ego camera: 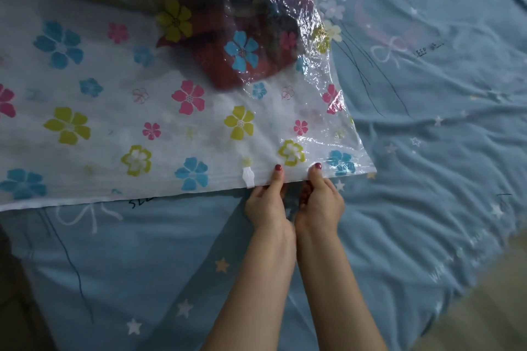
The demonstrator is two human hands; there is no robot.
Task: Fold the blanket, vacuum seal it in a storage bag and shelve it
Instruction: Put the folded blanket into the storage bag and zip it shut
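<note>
Both hands are down at the near edge of the storage bag (159,122), side by side and almost touching. The left hand (266,202) pinches the sealed strip, thumb on top, fingers tucked under the plastic. The right hand (320,202) does the same just beside it, thumb pressed on the strip near the bag's right corner. So each grip is clenched on the bag's edge. Just left of the left thumb sits the white slider clip (248,177), riding on that strip.

The bag lies flat on the bed (427,122), its flower print spread across the blue sheet. The blanket (216,45) is inside it, well away from the hands, up at the far end: a dark red and brown bulk behind crinkled plastic.

Hard to read much of that blanket; glare and the printed flowers break it up, and its top runs out of frame. The bag's left side is cut off too. The fingers beneath the strip are hidden by the plastic.
</note>
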